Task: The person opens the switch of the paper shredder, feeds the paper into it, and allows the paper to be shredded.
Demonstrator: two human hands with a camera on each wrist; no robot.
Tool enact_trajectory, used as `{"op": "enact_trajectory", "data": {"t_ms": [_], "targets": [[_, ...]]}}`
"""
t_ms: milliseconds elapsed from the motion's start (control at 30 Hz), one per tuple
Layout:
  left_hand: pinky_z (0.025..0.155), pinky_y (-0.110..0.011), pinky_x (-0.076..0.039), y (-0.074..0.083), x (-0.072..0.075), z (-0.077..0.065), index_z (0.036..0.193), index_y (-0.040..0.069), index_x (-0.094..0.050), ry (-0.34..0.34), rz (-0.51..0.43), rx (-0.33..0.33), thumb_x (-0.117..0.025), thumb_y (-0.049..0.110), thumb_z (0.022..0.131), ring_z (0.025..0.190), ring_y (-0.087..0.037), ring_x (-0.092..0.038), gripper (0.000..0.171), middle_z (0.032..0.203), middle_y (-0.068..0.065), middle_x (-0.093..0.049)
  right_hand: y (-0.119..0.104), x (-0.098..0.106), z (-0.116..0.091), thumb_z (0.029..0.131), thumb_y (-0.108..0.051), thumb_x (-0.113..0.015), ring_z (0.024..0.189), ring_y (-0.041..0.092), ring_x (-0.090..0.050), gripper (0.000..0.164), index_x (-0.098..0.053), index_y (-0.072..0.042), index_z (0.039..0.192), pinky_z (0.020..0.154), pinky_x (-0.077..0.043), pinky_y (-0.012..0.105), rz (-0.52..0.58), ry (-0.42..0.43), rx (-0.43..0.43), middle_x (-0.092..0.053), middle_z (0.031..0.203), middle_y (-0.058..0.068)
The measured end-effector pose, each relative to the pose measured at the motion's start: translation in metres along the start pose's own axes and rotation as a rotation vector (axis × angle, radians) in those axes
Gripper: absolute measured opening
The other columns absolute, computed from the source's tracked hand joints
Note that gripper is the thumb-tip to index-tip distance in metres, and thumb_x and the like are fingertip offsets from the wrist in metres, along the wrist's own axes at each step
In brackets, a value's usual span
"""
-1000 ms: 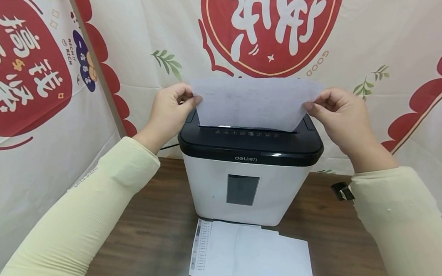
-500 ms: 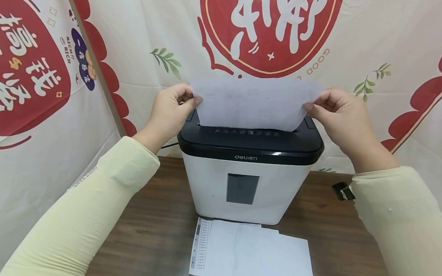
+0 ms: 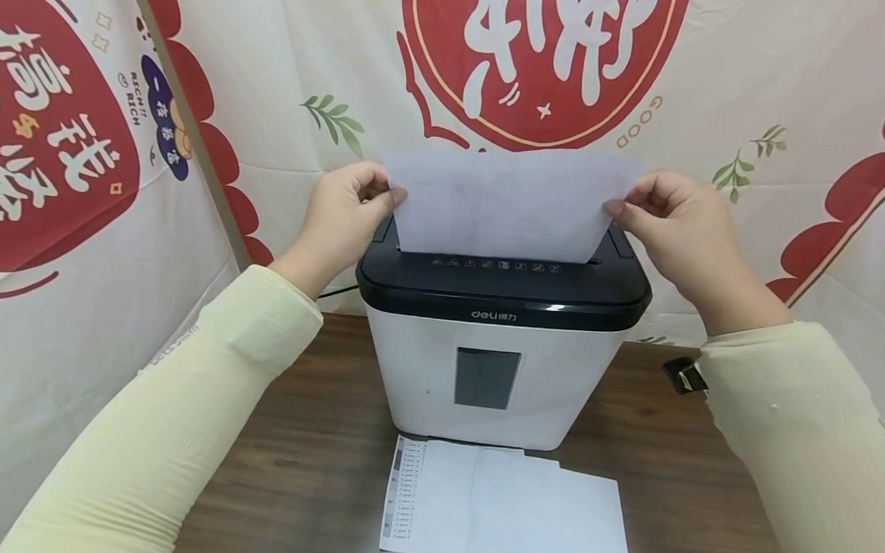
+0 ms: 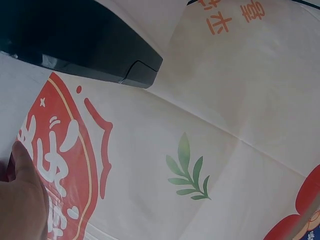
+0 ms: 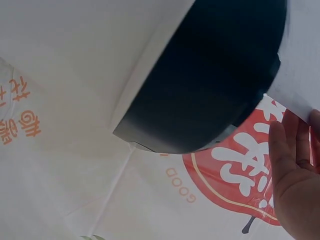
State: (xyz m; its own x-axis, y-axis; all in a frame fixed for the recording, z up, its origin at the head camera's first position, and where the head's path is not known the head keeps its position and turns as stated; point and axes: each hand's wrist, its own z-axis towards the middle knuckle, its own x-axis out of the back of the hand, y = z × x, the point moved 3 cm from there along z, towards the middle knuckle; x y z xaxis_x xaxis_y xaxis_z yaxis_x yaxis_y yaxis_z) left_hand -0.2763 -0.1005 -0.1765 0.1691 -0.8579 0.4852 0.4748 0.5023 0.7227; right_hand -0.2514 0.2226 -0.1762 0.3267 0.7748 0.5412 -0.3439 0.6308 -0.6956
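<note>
1 left grip (image 3: 344, 217) and 1 right grip (image 3: 677, 234) pinch 1 sheet (image 3: 508, 209) atop the shredder (image 3: 499, 336)

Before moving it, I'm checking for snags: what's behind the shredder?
Behind the shredder, a printed cloth and, at left, a black cord show. Its body hides its back and where the cord leads.

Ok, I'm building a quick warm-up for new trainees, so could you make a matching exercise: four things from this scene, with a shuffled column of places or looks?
Things:
1. Held sheet
2. Overlapping papers
3. Shredder lid
4. Dark window

Places or looks:
A. Black, with a row of small icons
B. Set in the white front
C. Pinched by the left hand and right hand
D. Lying on the wood-grain table

Pairs: 1-C, 2-D, 3-A, 4-B
</note>
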Motion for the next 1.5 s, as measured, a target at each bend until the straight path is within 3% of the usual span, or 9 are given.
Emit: {"op": "enact_trajectory", "data": {"t_ms": [567,1000,1500], "targets": [[0.071,-0.025,-0.043,-0.006,-0.009,0.003,0.093,0.002,-0.067,-0.03,0.018,0.041,-0.064,0.013,0.093,0.084,-0.022,-0.053,0.011,0.087,-0.012,-0.062,0.01,-0.005,0.002,0.092,-0.024,-0.066,0.084,0.01,-0.052,0.027,-0.063,0.0,0.102,0.068,-0.041,0.014,-0.037,-0.027,-0.015,-0.058,0.08,-0.017],[0.072,-0.026,-0.043,-0.011,-0.013,0.001,0.093,0.002,-0.066,-0.074,0.032,0.031,-0.062,0.012,0.094,0.082,-0.019,-0.052,0.01,0.086,-0.009,-0.061,0.018,-0.009,0.0,0.093,-0.029,-0.064,0.089,0.019,-0.048,0.03,-0.063,-0.001,0.105,0.068,-0.042,0.013,-0.076,-0.081,-0.064,-0.059,0.099,0.009],[0.071,-0.026,-0.043,-0.019,-0.018,0.0,0.088,0.002,-0.062,-0.084,0.04,0.053,-0.062,0.011,0.094,0.082,-0.022,-0.053,0.011,0.084,-0.01,-0.06,0.021,-0.015,-0.002,0.093,-0.026,-0.064,0.088,0.021,-0.047,0.027,-0.062,-0.001,0.1,0.065,-0.04,0.015,-0.107,-0.103,-0.045,-0.057,0.096,0.013]]}}
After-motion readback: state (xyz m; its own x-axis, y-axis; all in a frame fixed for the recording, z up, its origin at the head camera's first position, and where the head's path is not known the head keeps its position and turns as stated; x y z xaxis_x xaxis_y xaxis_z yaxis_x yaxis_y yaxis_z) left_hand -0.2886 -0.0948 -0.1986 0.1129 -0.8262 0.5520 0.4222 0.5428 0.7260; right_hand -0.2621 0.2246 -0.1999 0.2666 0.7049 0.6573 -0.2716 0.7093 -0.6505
